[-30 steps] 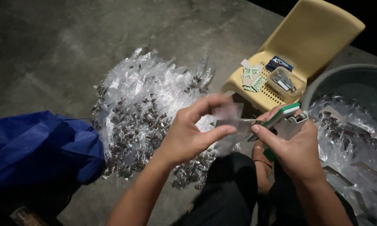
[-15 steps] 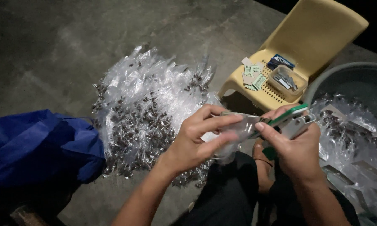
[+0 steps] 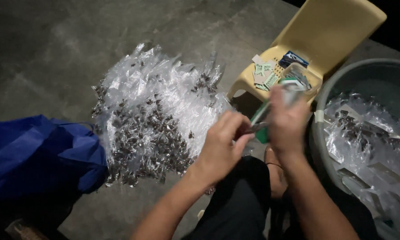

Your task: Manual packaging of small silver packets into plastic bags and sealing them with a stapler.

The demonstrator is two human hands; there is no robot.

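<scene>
Packet pile [image 3: 155, 115], chair [image 3: 315, 40], tub [image 3: 364, 75] ring stapler [image 3: 264, 118]

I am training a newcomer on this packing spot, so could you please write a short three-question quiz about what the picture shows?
1. True or false: the pile of small clear packets lies on the concrete floor.
2. What does the right hand hold? A) green-handled stapler B) scissors C) marker
3. Fill in: the small yellow plastic chair stands next to the grey ____.

Key
1. True.
2. A: the green-handled stapler, met by the left hand.
3. Tub: the grey tub, with clear packets inside.
</scene>
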